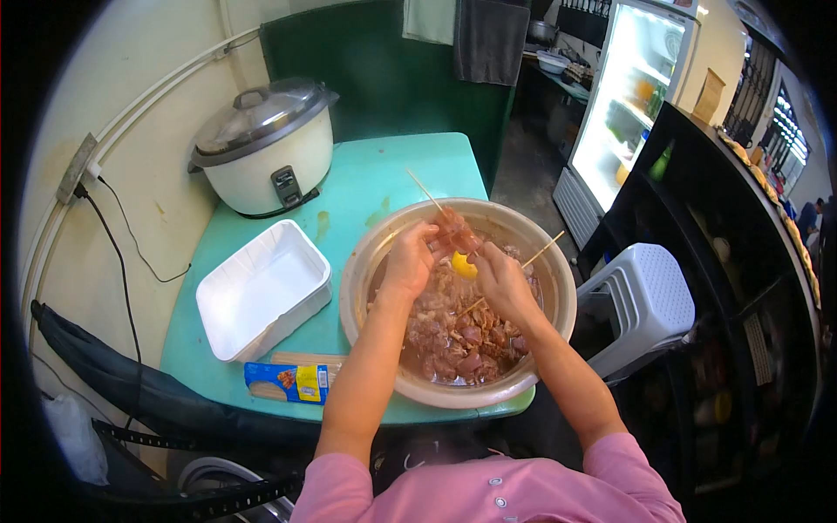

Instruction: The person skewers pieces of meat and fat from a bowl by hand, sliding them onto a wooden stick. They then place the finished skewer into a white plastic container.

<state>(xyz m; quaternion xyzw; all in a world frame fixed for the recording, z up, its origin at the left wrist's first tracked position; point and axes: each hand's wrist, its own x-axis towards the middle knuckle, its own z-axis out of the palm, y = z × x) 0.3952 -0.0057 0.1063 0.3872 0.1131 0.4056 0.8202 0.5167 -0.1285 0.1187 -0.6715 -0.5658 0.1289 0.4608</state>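
Note:
A large beige basin (pixel 353 305) holds raw meat pieces (pixel 471 344) in wet marinade. Above it, my left hand (pixel 411 261) is closed on a piece of raw meat (pixel 455 232), with a thin bamboo skewer (pixel 423 188) sticking out at the upper left. My right hand (pixel 503 281) is closed, its fingertips at the lower end of that meat. A second bamboo skewer (pixel 544 248) crosses at my right hand, showing on both sides of it; the fingers hide its middle. Something yellow (pixel 464 265) shows between my hands, in the basin.
On the green table (pixel 384 161) stand a rice cooker (pixel 270 148), a white tray (pixel 261 283) and a blue-and-yellow pack of skewers (pixel 292 381). White stacked stools (pixel 649 288) stand right of the basin. Behind are a lit glass-door fridge (pixel 628 105) and a dark shelf (pixel 697 209).

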